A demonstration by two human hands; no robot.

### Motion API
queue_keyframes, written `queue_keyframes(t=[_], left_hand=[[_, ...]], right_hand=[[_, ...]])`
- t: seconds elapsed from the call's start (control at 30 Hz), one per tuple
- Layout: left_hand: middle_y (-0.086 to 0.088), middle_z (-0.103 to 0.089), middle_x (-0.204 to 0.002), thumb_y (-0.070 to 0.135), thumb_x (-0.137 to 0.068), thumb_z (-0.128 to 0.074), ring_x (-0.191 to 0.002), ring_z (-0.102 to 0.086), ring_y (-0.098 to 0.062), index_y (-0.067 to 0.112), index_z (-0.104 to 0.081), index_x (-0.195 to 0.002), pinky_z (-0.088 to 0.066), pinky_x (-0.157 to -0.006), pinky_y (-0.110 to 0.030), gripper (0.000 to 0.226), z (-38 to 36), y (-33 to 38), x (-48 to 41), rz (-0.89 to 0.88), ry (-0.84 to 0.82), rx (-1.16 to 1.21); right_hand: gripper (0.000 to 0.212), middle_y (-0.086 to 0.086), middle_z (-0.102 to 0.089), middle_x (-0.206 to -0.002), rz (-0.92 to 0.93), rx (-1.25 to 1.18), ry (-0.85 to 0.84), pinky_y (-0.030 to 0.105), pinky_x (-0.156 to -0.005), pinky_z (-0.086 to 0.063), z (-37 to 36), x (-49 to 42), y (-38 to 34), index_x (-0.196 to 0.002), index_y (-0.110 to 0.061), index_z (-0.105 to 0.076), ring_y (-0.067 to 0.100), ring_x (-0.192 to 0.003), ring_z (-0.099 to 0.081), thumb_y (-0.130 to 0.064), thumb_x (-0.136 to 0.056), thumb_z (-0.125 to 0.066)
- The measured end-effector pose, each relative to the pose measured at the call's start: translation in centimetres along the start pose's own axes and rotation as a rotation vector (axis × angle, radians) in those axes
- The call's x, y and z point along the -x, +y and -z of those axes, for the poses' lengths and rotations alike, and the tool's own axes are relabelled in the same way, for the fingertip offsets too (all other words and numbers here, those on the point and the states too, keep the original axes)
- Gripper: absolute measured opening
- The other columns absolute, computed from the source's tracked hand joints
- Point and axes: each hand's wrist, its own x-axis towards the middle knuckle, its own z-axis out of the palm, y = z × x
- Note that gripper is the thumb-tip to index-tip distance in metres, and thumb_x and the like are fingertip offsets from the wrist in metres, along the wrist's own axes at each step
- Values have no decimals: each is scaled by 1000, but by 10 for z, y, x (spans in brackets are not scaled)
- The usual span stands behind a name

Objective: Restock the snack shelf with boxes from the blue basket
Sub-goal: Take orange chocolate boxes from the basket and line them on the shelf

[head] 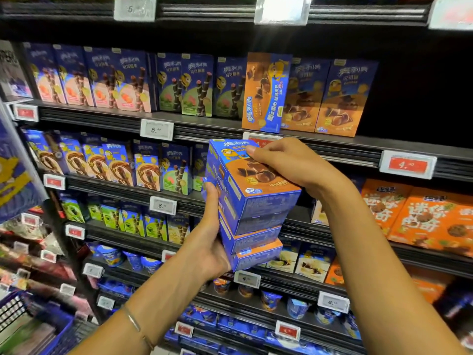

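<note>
The left hand (212, 242) grips a stack of blue-and-orange snack boxes (245, 226) from beneath, thumb up its left edge; the right hand (286, 162) clasps the top box (258, 180) from above, fingers curled over it. The stack hangs before the shelf rail (340, 149), just below matching boxes (335, 98). Dark open shelf room (414, 98) lies right of them. The blue basket (58, 334) sits at lower left
</note>
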Motion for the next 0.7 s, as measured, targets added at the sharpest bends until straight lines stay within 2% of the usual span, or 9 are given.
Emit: queue_keyframes(t=[0.13,0.27,0.33,0.4,0.53,0.63,0.7], left_hand=[[-15,-75,-130,89,-57,-65,-112,-74,-42,24,-80,-123,-63,-77,-61,94,-4,-2,-3,-14,-31,14],[-16,-75,-129,91,-56,-63,-113,-74,-42,23,-82,-119,-63,-79,-62,94,-6,-3,-7,-11,-43,2],[-16,-75,-129,93,-57,-61,-113,-74,-43,22,-82,-118,-62,-79,-63,96,-6,-3,-9,0,-43,-13],[-16,-74,-131,93,-56,-64,-115,-73,-45,22,-81,-121,-61,-81,-63,98,-8,-2,-9,10,-54,-23],[-16,-73,-132,94,-58,-63,-115,-72,-45,21,-81,-121,-61,-81,-62,98,-14,-3,-10,41,-91,-28],[-17,-73,-132,93,-58,-64,-116,-72,-46,21,-81,-121,-61,-81,-63,98,-17,-4,-13,58,-109,-30],[-18,-72,-133,91,-59,-65,-117,-71,-48,20,-80,-122,-60,-82,-64,97,-18,-3,-14,63,-115,-25]], right_hand=[[45,-1,-75,-71,-15,-126,43,20,-50,-47,9,3,4,-100,-7,-70,10,-54,-67,-50,-88,-72],[31,5,-79,-95,30,-344,141,36,-64,-63,28,9,2,-111,-13,-69,23,-79,-77,-35,-89,-75],[30,0,-79,-90,75,-436,265,31,-56,-60,42,9,2,-114,-12,-67,16,-75,-77,-29,-90,-74],[34,-2,-78,-93,109,-460,441,27,-56,-58,55,5,4,-120,-11,-64,12,-76,-76,-26,-91,-74],[44,9,-70,-119,209,-458,733,28,-71,-57,78,-15,15,-129,-4,-56,18,-102,-72,-20,-92,-73],[47,1,-68,-119,248,-345,884,22,-79,-56,89,-32,18,-129,-8,-56,0,-96,-66,-23,-89,-75],[47,0,-66,-119,248,-297,927,27,-86,-57,92,-44,20,-130,-10,-57,0,-98,-64,-25,-89,-75]])
